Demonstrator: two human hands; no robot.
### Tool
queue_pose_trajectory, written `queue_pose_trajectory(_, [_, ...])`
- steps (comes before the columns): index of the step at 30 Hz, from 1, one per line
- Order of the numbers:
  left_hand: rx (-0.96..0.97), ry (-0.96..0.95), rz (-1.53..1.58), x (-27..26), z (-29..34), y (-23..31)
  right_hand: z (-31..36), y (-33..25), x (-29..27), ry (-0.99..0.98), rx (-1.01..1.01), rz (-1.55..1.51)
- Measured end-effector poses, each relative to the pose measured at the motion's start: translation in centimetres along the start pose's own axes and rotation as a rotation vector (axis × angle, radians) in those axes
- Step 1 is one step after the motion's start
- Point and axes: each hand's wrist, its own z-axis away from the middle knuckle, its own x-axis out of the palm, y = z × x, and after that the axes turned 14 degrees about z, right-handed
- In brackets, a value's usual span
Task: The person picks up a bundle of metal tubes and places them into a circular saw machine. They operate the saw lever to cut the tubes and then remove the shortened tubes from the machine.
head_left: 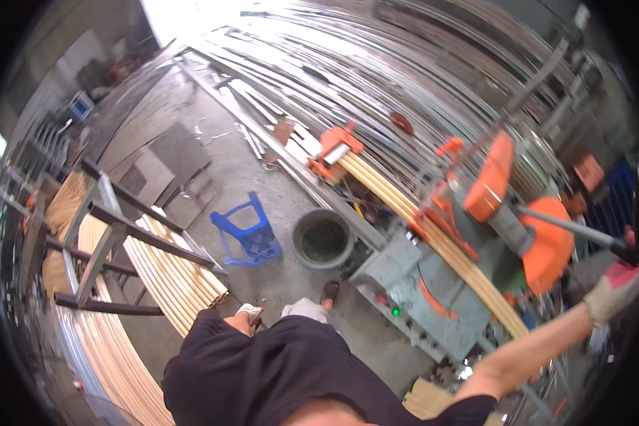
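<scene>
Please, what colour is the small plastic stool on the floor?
The stool is blue, lying tipped beside the dark round bucket; the head view shows it.

The chop saw (504,206) stands at the right on a grey-green base, its orange blade guard tilted up, its long grey handle (575,228) reaching right. A bundle of pale wooden strips (433,234) runs under it diagonally, clamped at the far end.
</scene>
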Motion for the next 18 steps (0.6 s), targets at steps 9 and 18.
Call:
queue_pose_trajectory(9, [1.081, -0.112, 0.051, 7.6, 6.3, 15.0, 20.7, -11.4, -1.8, -0.001, 0.247, -0.076])
queue_pose_trajectory(18, [2.116, -0.624, 0.186, 21.6, 49.6, 30.8, 29.9, -14.6, -5.7, -0.108, 0.314, -0.068])
